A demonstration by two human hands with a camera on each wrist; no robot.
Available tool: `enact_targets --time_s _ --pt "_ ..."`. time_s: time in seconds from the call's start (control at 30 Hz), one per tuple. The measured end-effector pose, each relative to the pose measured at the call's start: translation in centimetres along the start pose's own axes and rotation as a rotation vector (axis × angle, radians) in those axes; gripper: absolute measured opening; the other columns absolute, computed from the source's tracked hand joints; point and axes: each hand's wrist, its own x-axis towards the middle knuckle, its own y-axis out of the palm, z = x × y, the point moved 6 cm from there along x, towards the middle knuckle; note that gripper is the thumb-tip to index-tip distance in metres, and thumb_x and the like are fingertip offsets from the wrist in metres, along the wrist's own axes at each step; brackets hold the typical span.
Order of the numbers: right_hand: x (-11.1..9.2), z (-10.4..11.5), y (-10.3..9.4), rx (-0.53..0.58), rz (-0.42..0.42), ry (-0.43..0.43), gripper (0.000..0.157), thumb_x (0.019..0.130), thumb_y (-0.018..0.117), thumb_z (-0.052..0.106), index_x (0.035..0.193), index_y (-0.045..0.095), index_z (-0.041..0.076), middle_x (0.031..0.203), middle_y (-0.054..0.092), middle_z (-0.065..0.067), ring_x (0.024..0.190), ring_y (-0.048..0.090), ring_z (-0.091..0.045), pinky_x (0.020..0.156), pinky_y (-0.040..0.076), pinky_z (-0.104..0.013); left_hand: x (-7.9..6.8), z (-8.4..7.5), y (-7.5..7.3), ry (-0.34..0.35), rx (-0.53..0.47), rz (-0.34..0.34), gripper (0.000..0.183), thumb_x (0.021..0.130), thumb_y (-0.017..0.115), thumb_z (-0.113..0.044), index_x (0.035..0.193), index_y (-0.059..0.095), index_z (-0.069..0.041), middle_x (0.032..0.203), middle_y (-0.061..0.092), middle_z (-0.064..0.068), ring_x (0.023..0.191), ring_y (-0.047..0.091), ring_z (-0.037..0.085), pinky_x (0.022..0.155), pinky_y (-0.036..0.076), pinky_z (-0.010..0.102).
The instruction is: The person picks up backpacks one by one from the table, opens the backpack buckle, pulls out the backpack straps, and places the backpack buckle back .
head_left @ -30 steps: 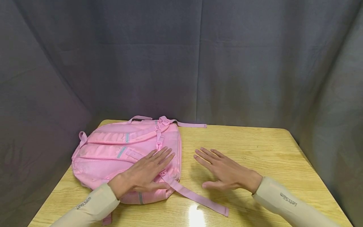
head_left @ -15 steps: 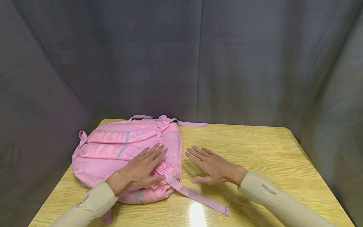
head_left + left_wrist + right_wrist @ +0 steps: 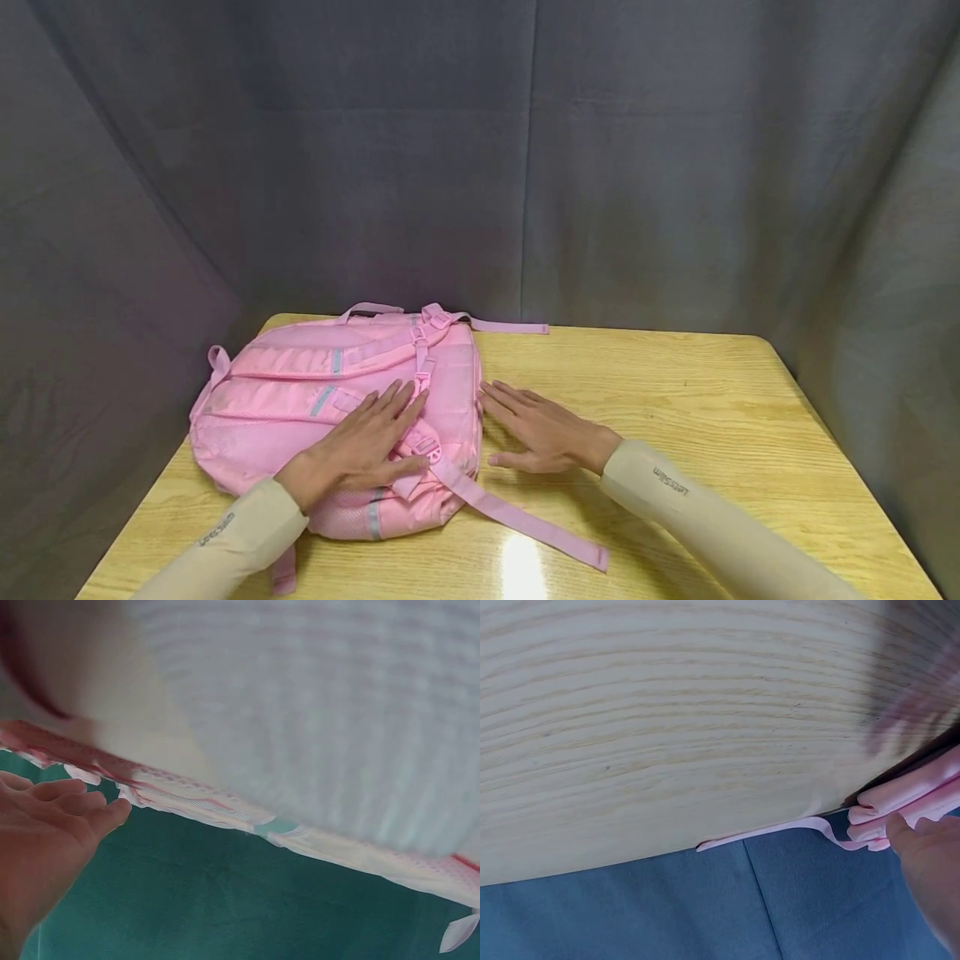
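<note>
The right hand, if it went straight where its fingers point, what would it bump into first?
Probably the side of the pink backpack. The right hand is right next to it; I can't tell if they touch already.

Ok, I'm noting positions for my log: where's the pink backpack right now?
In the head view, the pink backpack lies on the left side of the wooden table, before the dark curtain.
</note>
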Motion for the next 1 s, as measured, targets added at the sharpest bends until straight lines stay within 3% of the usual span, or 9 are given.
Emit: enact_targets --time_s 0.23,0.53,0.73,1.0 --pt "1.5 0.1 0.5 0.006 -0.018 -0.040 0.079 0.101 0.043 0.050 0.159 0.013 0.006 0.166 0.012 -0.014 0.153 0.014 -0.033 0.123 0.024 -0.046 -0.1 0.5 0.5 -0.015 -0.026 -0.007 0.094 0.093 0.041 -0.073 0.159 0.020 -0.009 0.164 0.017 0.021 0.151 0.016 0.037 0.121 0.019 0.059" --pt "3.1 0.6 1.0 -0.028 -0.027 -0.082 0.081 0.093 0.057 0.021 0.161 0.013 0.013 0.167 0.010 -0.012 0.153 0.012 -0.034 0.123 0.024 -0.044 -0.1 1.0 1.1 -0.053 -0.043 0.032 0.097 0.092 0.040 -0.075 0.160 0.016 -0.012 0.164 0.017 0.018 0.152 0.015 0.036 0.122 0.013 0.061" --pt "4.0 1.0 1.0 -0.100 -0.053 -0.099 0.069 0.100 0.056 0.022 0.159 0.023 0.013 0.166 0.015 -0.011 0.153 0.013 -0.033 0.123 0.024 -0.046 0.0 0.8 1.2 -0.043 -0.038 0.039 0.097 0.090 0.045 -0.075 0.159 0.020 -0.011 0.163 0.023 0.018 0.150 0.020 0.039 0.120 0.016 0.063" --pt "4.7 0.7 0.8 -0.179 -0.028 -0.081 0.064 0.102 0.056 0.021 0.159 0.026 0.017 0.166 0.019 -0.007 0.153 0.015 -0.028 0.119 0.033 -0.050 0.1 0.9 1.3 -0.041 -0.065 0.074 0.100 0.088 0.045 -0.078 0.160 0.020 -0.013 0.163 0.023 0.015 0.150 0.020 0.040 0.121 0.014 0.063"
